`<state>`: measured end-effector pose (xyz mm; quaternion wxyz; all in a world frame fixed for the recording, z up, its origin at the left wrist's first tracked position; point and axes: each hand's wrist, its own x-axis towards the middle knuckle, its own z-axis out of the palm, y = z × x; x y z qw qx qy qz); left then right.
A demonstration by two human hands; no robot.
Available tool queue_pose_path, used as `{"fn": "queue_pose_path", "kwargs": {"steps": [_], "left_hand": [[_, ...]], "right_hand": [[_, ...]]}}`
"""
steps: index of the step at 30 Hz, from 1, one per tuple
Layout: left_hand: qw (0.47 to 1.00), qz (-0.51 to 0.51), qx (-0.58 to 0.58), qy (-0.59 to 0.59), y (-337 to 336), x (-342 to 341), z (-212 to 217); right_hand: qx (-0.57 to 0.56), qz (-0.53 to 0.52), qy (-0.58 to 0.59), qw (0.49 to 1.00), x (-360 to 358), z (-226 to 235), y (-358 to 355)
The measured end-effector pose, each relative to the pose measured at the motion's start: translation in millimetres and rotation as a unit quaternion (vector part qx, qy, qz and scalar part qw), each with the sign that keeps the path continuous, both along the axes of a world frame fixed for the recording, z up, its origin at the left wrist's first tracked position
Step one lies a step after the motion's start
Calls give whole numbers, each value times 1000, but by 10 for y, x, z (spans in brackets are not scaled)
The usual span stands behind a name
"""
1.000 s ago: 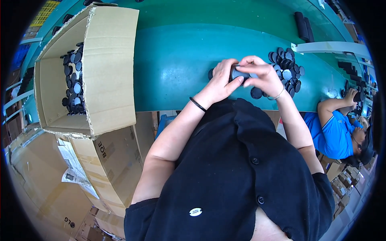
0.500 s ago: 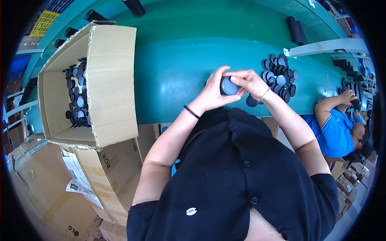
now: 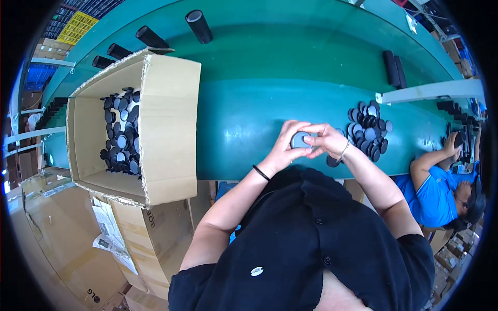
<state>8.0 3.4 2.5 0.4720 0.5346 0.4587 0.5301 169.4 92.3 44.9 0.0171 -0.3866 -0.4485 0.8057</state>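
Note:
Both hands meet over the table's near part around a round black cap with a grey face (image 3: 299, 140). My left hand (image 3: 284, 147) curls round its left side, fingers and thumb closed on it. From the right, my right hand (image 3: 328, 141) presses its thumb on the cap's face, its fingers along the far rim. The fingers hide much of the cap, so its depth does not show. Next to my right wrist lies a loose dark cap (image 3: 332, 161). A pile of similar black caps (image 3: 369, 133) spreads just to the right.
An open cardboard box (image 3: 171, 129) holding many black caps stands on the green table (image 3: 238, 103) at left. Black cylinders (image 3: 199, 27) stand along the back, others (image 3: 394, 69) at far right. A metal bar (image 3: 430, 91) crosses at right, near a co-worker in blue (image 3: 433, 189).
The whole view has shifted, so the scene sits lower and slightly further right. Both hands remain on the cap, whose face now shows less between the fingers.

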Motion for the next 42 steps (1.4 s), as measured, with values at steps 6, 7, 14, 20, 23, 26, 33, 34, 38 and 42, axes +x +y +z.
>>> {"fn": "queue_pose_path", "kwargs": {"steps": [6, 7, 14, 20, 23, 26, 33, 34, 38, 42], "left_hand": [[999, -16, -36, 10, 268, 87, 66], [999, -23, -44, 7, 328, 70, 69], [897, 367, 38, 244, 1689, -1142, 241], [758, 543, -123, 339, 2406, -2354, 270], [758, 497, -136, 400, 2596, -2680, 126], [836, 397, -60, 375, 2627, -3187, -79], [934, 215, 25, 285, 1954, -1691, 303], [950, 185, 27, 248, 1701, -1427, 370], [974, 89, -49, 203, 783, -728, 315], [979, 56, -65, 185, 317, -346, 301]], "right_hand": [[-10, -12, -55, 998, -3, 18, 300], [-11, -19, -55, 998, -9, 52, 317], [240, -99, -32, 965, 148, 392, 1289], [618, -18, -324, 716, 610, -451, 2179], [577, -50, -392, 714, 905, -669, 2331], [702, -51, -304, 642, 1055, -867, 2467], [523, 183, -281, 784, 1060, -498, 1074], [546, 206, -266, 767, 1049, -458, 819], [613, 162, -270, 724, 938, -583, 222], [664, 189, -216, 691, 1044, -838, 152]]}}
